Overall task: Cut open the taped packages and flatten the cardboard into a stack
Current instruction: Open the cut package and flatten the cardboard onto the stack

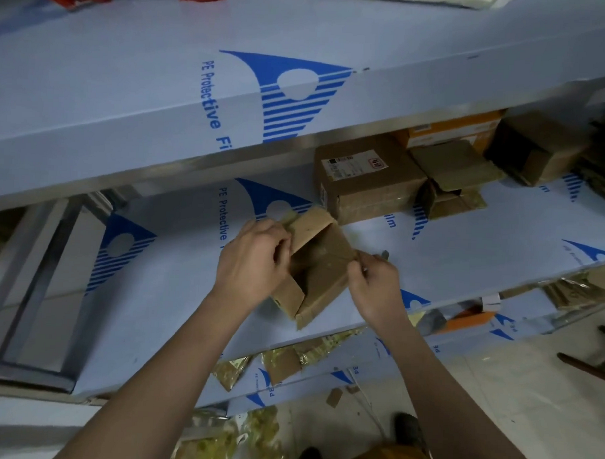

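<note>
Small opened brown cardboard box [318, 264] on blue-filmed shelf [464, 255]; left hand [253, 262] fingers curled gripping its flap, right hand [373, 283] pinching opposite edge.

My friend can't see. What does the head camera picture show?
Two bare hands pull apart a small opened brown cardboard box on a blue film-covered shelf: the left hand grips one flap, the right hand pinches another. A taped brown package sits behind.

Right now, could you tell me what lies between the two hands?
The opened box in the head view: left hand grips its flap, right hand pinches its right edge.
</note>
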The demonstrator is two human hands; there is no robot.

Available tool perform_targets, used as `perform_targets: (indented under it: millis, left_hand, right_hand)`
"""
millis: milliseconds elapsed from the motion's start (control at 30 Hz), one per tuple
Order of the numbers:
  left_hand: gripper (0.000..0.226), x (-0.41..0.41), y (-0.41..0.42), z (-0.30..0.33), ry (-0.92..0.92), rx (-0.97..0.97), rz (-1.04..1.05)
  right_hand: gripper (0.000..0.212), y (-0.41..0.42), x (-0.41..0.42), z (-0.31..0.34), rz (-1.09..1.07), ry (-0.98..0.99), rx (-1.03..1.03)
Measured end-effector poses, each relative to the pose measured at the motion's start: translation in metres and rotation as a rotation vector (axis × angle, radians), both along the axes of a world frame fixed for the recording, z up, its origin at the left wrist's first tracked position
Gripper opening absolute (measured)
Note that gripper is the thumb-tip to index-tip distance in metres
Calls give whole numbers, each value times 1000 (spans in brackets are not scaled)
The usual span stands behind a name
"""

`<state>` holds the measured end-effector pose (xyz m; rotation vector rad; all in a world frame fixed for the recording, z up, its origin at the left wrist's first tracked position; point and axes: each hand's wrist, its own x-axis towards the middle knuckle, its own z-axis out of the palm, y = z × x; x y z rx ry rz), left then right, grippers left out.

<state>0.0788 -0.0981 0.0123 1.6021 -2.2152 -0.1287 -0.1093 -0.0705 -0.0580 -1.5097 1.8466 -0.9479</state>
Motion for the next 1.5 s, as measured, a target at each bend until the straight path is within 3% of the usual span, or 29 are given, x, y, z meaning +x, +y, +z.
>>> perform_targets:
  millis: [167, 333, 467, 667, 767, 867, 967, 1100, 1200, 1267, 1333, 1400, 1500]
  left_hand:
    - [71, 15, 6, -1, -201, 168, 170]
    - [81, 12, 5, -12, -75, 229, 292]
    - [80, 11, 6, -22, 111, 253, 266]
    - [73, 13, 8, -12, 517, 418, 88]
    - [80, 24, 11, 0, 651, 442, -10]
    - [92, 39, 13, 7, 827, 416, 24]
    - [102, 56, 14, 4, 850, 443, 15]
    - [78, 77, 24, -9, 741, 616, -86]
    - [45, 85, 26, -9, 899, 607, 16]
    - [30, 82, 21, -10, 969, 533, 172]
    - [33, 75, 14, -11, 918, 469, 330]
    - [29, 69, 10, -12, 858, 521, 392]
    - [60, 73, 8, -11, 896, 870, 516]
  right_hand:
    - [41, -3, -1, 15, 2, -116, 4]
    - [45, -4, 3, 20, 11, -148, -20]
    - [43, 2, 0, 26, 29, -176, 2]
    - [29, 7, 0, 27, -4, -428, 39]
    - [23, 5, 1, 28, -15, -530, 44]
    - [17, 4, 1, 26, -19, -645, 63]
    - [34, 6, 1, 15, 98, -623, 82]
    - [57, 9, -7, 10, 193, -387, 302]
    - [57, 1, -18, 16, 60, -410, 313]
    - [42, -9, -19, 26, -58, -547, 266]
    - [19, -20, -10, 31, -69, -659, 310]
    - [41, -25, 1, 28, 17, -592, 433]
    - [66, -24, 17, 20, 76, -526, 534]
